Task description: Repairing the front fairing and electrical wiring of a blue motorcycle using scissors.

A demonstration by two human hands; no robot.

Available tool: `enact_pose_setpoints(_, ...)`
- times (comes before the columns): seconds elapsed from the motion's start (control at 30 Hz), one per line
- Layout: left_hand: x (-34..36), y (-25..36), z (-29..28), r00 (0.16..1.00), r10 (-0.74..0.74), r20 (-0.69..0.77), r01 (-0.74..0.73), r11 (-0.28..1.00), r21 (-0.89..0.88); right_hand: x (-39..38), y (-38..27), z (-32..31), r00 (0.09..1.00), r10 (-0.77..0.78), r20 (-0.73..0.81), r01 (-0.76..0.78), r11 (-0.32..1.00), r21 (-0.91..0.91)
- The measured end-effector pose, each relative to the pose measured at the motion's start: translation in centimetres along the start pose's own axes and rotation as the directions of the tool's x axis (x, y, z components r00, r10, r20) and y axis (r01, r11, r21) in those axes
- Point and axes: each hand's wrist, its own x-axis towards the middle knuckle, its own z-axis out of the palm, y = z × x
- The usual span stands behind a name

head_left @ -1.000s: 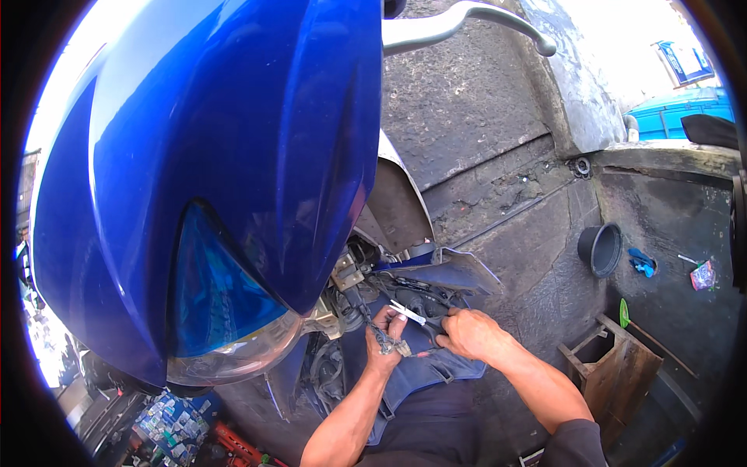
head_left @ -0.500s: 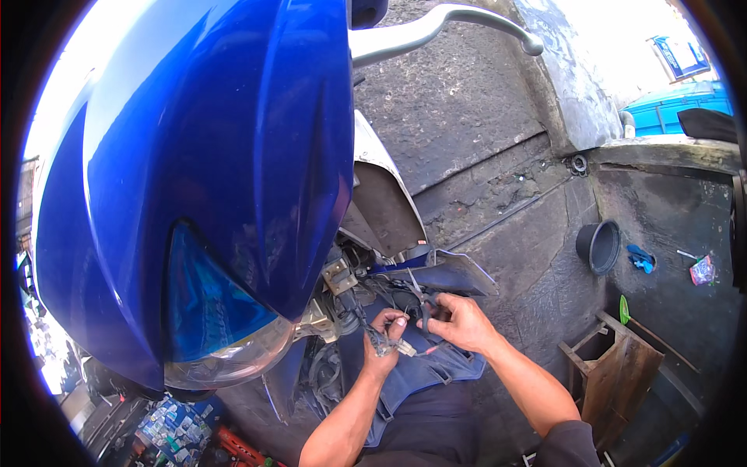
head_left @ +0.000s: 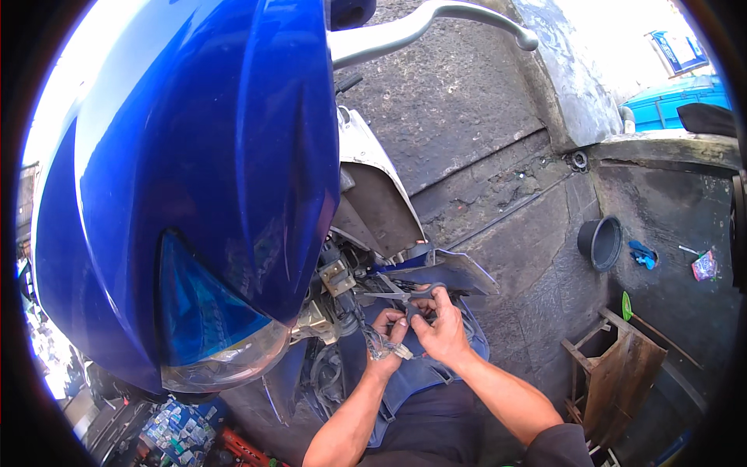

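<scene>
A blue motorcycle front cowl (head_left: 179,140) with a tinted triangular lens fills the left of the view. Below its right side are an exposed metal bracket (head_left: 337,277) and cabling. My right hand (head_left: 440,333) grips dark-handled scissors (head_left: 387,295), their blades apart and pointing left toward the bracket. Just below the scissors, my left hand (head_left: 387,336) is closed on a wire bundle with a pale connector (head_left: 402,350). Both hands are above a blue plastic panel (head_left: 476,335).
A silver brake lever (head_left: 401,31) crosses the top. A white panel (head_left: 366,136) stands behind the bracket. At the right are a black bucket (head_left: 601,243), blue cloth (head_left: 643,254) and wooden stool (head_left: 622,381). Scattered small items (head_left: 175,428) lie at lower left, beside a concrete floor.
The scissors have swung from diagonal to nearly level, blades opened and pointing left. My right hand has rotated and moved slightly left. The white strip earlier between the hands is no longer visible.
</scene>
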Motion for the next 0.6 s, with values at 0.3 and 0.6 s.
enact_pose_setpoints(0.3,0.5,2.0,2.0,0.989,0.123,0.077,-0.127,0.991,0.045,-2.3,0.3,1.5,0.864,-0.221,-0.453,0.195,0.975,-0.104)
enact_pose_setpoints(0.6,-0.2,0.6,1.7,0.994,0.001,-0.107,-0.008,0.998,-0.056,-3.0,-3.1,-2.9,0.651,-0.306,-0.695,0.427,0.904,0.002)
